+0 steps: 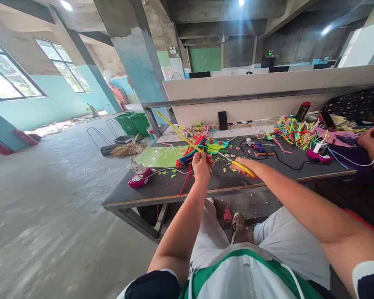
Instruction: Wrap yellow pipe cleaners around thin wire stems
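My left hand point(202, 166) is closed around a long yellow pipe cleaner point(175, 128), which slants up and away to the left over the table. In my right hand point(252, 165) is a pair of scissors with yellow handles point(243, 168). Their metal blades point left, toward my left hand; whether they touch the stem I cannot tell. Just beyond my left hand lies a bundle of coloured pipe cleaners point(187, 158), partly hidden by it. A loose red pipe cleaner point(185, 183) hangs toward the table's front edge. Beneath the bundle's left side is a light green sheet point(157, 157).
On the dark table point(162, 191) stand pink power strips point(140, 178) with cords. A blue glue gun point(258, 147) lies right of centre, near a large pipe-cleaner pile point(299, 132). A phone point(222, 120) leans at the back. Another person's hand point(372, 143) is at far right.
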A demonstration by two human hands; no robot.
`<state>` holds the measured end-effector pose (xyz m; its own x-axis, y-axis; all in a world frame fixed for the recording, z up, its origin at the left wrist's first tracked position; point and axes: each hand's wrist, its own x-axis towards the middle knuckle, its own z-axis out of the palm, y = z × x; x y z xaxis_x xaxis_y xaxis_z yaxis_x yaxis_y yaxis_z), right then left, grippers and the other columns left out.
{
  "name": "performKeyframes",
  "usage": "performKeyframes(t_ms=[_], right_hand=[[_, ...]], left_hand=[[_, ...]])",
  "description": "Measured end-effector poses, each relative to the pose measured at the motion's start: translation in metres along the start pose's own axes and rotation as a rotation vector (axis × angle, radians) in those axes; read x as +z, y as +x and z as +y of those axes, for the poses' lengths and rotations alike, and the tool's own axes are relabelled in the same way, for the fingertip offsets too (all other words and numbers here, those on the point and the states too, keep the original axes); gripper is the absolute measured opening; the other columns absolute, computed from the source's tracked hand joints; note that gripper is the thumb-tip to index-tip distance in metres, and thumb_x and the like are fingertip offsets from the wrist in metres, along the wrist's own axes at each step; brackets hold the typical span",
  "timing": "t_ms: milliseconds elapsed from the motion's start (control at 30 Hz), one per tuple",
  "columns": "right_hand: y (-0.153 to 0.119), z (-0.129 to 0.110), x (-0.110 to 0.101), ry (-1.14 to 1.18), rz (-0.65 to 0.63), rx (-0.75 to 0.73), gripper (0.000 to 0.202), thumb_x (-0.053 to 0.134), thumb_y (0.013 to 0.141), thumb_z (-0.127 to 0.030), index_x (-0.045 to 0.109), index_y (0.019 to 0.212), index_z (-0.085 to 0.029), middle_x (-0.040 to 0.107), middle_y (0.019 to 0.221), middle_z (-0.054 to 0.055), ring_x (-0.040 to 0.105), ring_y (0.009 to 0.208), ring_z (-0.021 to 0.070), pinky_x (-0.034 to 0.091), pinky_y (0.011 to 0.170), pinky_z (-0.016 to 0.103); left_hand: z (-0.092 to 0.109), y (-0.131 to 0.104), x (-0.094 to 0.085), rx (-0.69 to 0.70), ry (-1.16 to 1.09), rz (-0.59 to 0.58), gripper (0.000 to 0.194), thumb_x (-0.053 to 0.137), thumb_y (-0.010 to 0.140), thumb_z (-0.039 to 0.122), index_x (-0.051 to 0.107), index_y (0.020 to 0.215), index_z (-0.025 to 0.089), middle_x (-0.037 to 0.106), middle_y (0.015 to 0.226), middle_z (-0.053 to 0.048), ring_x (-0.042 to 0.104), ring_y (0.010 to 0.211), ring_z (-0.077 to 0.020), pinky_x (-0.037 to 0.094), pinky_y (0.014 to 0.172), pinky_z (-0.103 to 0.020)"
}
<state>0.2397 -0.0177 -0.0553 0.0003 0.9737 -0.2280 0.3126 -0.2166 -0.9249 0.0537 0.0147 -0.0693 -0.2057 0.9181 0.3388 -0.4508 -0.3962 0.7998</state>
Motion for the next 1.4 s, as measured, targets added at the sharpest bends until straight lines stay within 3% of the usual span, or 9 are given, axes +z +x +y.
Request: performKeyframes(t_ms=[100, 200, 300, 400, 467, 567, 733, 1067, 1400], right_hand=[[0.004, -0.003, -0.022, -0.256, 0.148, -0.024, 0.032, 0.076, 0.057, -0.011, 0.062, 0.085, -0.018, 0.066, 0.09, 0.011, 0.06, 0.093, 0.0275, 0.043, 0.068, 0.029], [-0.005, -0.003, -0.032, -0.405, 0.208, -0.056, 0.047, 0.074, 0.053, -0.001, 0.065, 0.096, -0.018, 0.068, 0.101, 0.014, 0.057, 0.106, 0.0328, 0.042, 0.077, 0.033], [-0.029, -0.008, -0.023, -0.446, 0.204, -0.14, 0.028, 0.07, 0.067, -0.011, 0.069, 0.094, -0.018, 0.069, 0.102, 0.013, 0.057, 0.108, 0.0305, 0.043, 0.08, 0.032], [-0.065, -0.017, 0.004, -0.315, 0.043, -0.311, 0.023, 0.062, 0.081, -0.031, 0.07, 0.099, -0.019, 0.073, 0.094, 0.008, 0.065, 0.093, 0.0217, 0.047, 0.076, 0.028], [-0.092, -0.02, 0.024, -0.069, -0.233, -0.377, 0.031, 0.061, 0.081, -0.039, 0.07, 0.102, -0.018, 0.074, 0.092, 0.007, 0.066, 0.089, 0.0204, 0.049, 0.077, 0.029], [-0.122, -0.021, 0.044, 0.092, -0.296, -0.407, 0.029, 0.066, 0.077, -0.04, 0.073, 0.092, -0.016, 0.074, 0.086, 0.005, 0.067, 0.085, 0.0201, 0.05, 0.08, 0.031], [-0.137, -0.02, 0.051, -0.014, -0.155, -0.455, 0.024, 0.067, 0.076, -0.038, 0.075, 0.087, -0.019, 0.073, 0.08, 0.003, 0.066, 0.079, 0.021, 0.051, 0.073, 0.031], [-0.145, -0.008, 0.063, -0.284, 0.1, -0.818, 0.016, 0.057, 0.087, -0.032, 0.071, 0.083, -0.025, 0.071, 0.08, 0.004, 0.064, 0.074, 0.0176, 0.05, 0.072, 0.031], [-0.154, 0.01, 0.078, -0.365, 0.336, -1.229, 0.023, 0.056, 0.086, -0.012, 0.062, 0.103, -0.026, 0.07, 0.092, 0.005, 0.061, 0.083, 0.0183, 0.05, 0.079, 0.037]], left_hand=[[0.026, -0.014, -0.004, -0.098, -0.081, -0.098, 0.03, 0.063, 0.076, 0.041, 0.044, 0.077, 0.018, 0.054, 0.068, 0.003, 0.048, 0.046, -0.0051, 0.038, 0.041, -0.017], [0.048, -0.033, -0.007, -0.178, -0.14, -0.212, 0.028, 0.066, 0.076, 0.038, 0.045, 0.078, 0.018, 0.053, 0.069, 0.002, 0.046, 0.047, -0.0049, 0.037, 0.04, -0.017], [0.063, -0.05, -0.009, -0.27, -0.178, -0.266, 0.027, 0.067, 0.076, 0.036, 0.046, 0.079, 0.019, 0.05, 0.068, 0.003, 0.042, 0.045, -0.0037, 0.033, 0.037, -0.015], [0.074, -0.066, -0.008, -0.33, -0.239, -0.315, 0.024, 0.066, 0.077, 0.033, 0.047, 0.081, 0.019, 0.047, 0.067, 0.004, 0.037, 0.043, -0.0026, 0.028, 0.034, -0.014], [0.081, -0.075, -0.007, -0.354, -0.272, -0.349, 0.023, 0.066, 0.077, 0.031, 0.048, 0.082, 0.019, 0.046, 0.066, 0.004, 0.035, 0.042, -0.0024, 0.025, 0.032, -0.013], [0.089, -0.087, -0.004, -0.342, -0.287, -0.392, 0.02, 0.064, 0.079, 0.031, 0.048, 0.081, 0.019, 0.045, 0.064, 0.004, 0.034, 0.041, -0.0026, 0.024, 0.031, -0.013], [0.096, -0.098, -0.002, -0.318, -0.238, -0.392, 0.021, 0.063, 0.08, 0.034, 0.05, 0.08, 0.019, 0.046, 0.062, 0.004, 0.034, 0.039, -0.0027, 0.025, 0.031, -0.014], [0.101, -0.107, -0.005, -0.289, -0.236, -0.379, 0.022, 0.064, 0.08, 0.036, 0.049, 0.078, 0.02, 0.047, 0.06, 0.004, 0.036, 0.038, -0.0036, 0.025, 0.029, -0.014], [0.103, -0.118, -0.008, -0.323, -0.299, -0.383, 0.024, 0.064, 0.08, 0.039, 0.048, 0.079, 0.021, 0.042, 0.059, 0.005, 0.029, 0.037, -0.0031, 0.022, 0.027, -0.014]])
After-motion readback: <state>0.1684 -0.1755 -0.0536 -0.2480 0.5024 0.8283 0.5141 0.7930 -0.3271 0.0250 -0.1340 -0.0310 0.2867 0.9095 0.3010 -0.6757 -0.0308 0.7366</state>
